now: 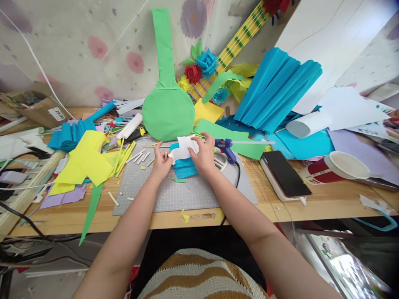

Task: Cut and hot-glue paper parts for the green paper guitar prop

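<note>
A small white piece of paper [184, 148] is held between my two hands over the cutting mat. My left hand [162, 164] pinches its left end, where a small part curls up. At the right end, my right hand [204, 153] grips the paper with thumb and fingers. Directly beneath lies folded blue crepe paper [186, 169], partly covered by the white piece. A blue glue gun [227, 150] with a long clear glue stick rests just right of my right hand. Short white sticks [140, 157] lie left of my left hand on the grey cutting mat [202, 195].
A green paper-covered round shape with a long neck [168, 110] leans at the back. Yellow paper [90, 160] and blue crepe rolls lie left. A phone [286, 172] and a paper cup [333, 168] stand right. The glue gun's cord [238, 176] hangs over the front edge.
</note>
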Demonstrator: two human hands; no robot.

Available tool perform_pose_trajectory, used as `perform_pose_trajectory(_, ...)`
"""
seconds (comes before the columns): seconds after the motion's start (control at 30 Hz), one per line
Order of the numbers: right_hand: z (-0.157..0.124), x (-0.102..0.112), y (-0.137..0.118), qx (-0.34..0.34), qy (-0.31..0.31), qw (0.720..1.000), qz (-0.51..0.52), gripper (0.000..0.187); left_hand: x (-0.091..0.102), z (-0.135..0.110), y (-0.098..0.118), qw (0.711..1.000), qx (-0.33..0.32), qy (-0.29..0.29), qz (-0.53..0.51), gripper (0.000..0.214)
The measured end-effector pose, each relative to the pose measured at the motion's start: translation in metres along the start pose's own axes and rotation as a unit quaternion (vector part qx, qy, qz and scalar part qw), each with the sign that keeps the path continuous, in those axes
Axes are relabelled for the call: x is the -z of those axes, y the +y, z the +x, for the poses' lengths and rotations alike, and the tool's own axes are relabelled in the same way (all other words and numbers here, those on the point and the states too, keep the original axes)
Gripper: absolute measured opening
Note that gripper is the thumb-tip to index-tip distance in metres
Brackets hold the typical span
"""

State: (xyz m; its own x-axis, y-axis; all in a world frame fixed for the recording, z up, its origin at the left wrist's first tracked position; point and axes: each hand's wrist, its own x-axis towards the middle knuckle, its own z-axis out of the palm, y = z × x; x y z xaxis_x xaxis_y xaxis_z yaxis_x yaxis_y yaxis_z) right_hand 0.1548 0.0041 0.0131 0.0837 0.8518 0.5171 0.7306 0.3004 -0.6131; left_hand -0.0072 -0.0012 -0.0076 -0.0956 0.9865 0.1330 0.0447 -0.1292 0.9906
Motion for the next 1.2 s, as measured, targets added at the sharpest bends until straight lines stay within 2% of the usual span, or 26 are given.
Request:
perform_pose_trajectory(0.07,0.003,-0.001,-0.008,0.060,-0.016,0.998,-0.005,0.021,-0.001,0.000,-0.004,0.999,-0.028,-0.015,0.027,0.075)
perform_pose_trajectory(0.17,0.008,-0.010,-0.023,0.124,-0.109,0.986,0.008,0.018,0.000,-0.002,-0.005,0.997,-0.044,-0.034,0.046,0.081)
perform_pose_trajectory(0.23,0.010,-0.019,-0.033,0.125,-0.162,0.979,0.009,0.017,0.001,-0.003,-0.004,0.996,-0.047,-0.048,0.052,0.082)
perform_pose_trajectory(0.3,0.012,-0.027,-0.038,0.104,-0.187,0.977,0.017,0.015,0.003,-0.004,-0.004,0.996,-0.050,-0.057,0.054,0.082)
perform_pose_trajectory(0.37,0.016,-0.031,-0.039,0.071,-0.193,0.977,0.052,0.011,0.004,-0.004,-0.004,0.996,-0.056,-0.056,0.052,0.080)
perform_pose_trajectory(0.43,0.022,-0.030,-0.035,0.012,-0.183,0.974,0.129,0.008,0.006,-0.002,-0.005,0.996,-0.058,-0.047,0.042,0.077)
perform_pose_trajectory(0.5,0.029,-0.026,-0.027,-0.066,-0.159,0.958,0.228,0.008,0.007,-0.001,-0.003,0.998,-0.041,-0.042,0.021,0.073)
perform_pose_trajectory(0.57,0.032,-0.019,-0.017,-0.115,-0.148,0.936,0.297,0.011,0.008,0.001,0.000,0.999,-0.011,-0.044,-0.014,0.070)
perform_pose_trajectory(0.63,0.031,-0.012,-0.008,-0.110,-0.156,0.932,0.308,0.013,0.010,0.002,0.005,0.997,0.019,-0.050,-0.052,0.069)
perform_pose_trajectory(0.7,0.025,-0.008,-0.002,-0.080,-0.170,0.939,0.287,0.011,0.012,0.001,0.009,0.994,0.042,-0.061,-0.084,0.066)
perform_pose_trajectory(0.83,0.013,-0.009,0.001,-0.039,-0.192,0.939,0.284,0.010,0.015,0.000,0.013,0.980,0.085,-0.111,-0.145,0.059)
perform_pose_trajectory(1.03,0.006,-0.017,0.000,-0.042,-0.238,0.920,0.310,0.017,0.017,-0.002,0.017,0.957,0.129,-0.142,-0.217,0.047)
perform_pose_trajectory(1.2,0.002,-0.016,-0.007,-0.040,-0.244,0.920,0.303,0.017,0.015,-0.002,0.020,0.951,0.145,-0.146,-0.230,0.042)
